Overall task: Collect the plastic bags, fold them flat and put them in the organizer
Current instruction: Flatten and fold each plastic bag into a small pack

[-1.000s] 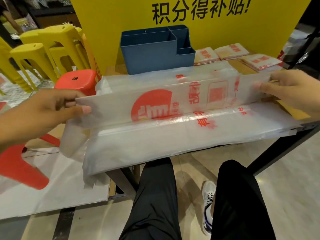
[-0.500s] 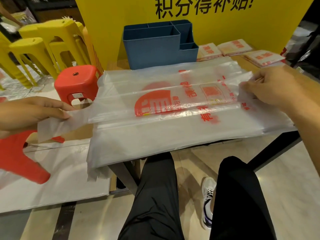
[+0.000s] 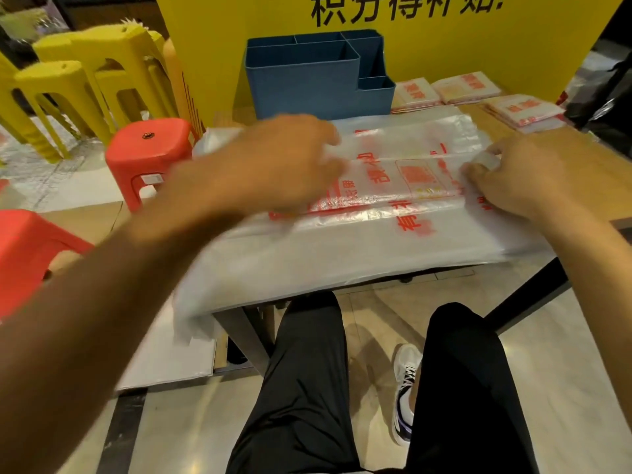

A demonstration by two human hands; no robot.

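A long translucent plastic bag (image 3: 410, 179) with red print lies as a folded strip on a stack of flat bags (image 3: 359, 254) covering the table. My left hand (image 3: 273, 165), blurred by motion, lies over the strip's left half with its fingers stretched across the bag. My right hand (image 3: 523, 172) pinches the strip's right end against the stack. The blue organizer (image 3: 307, 80), with several compartments, stands at the back of the table just beyond the bags.
Folded bag packets (image 3: 465, 87) lie at the back right of the table. A yellow sign (image 3: 444, 46) stands behind. Red stools (image 3: 147, 148) and yellow stools (image 3: 85, 80) stand at the left. My legs (image 3: 307, 388) are under the table edge.
My left hand let go of the bag's left end and swept right over the strip. The bag came down from the air onto the stack. My right hand stayed at the right end.
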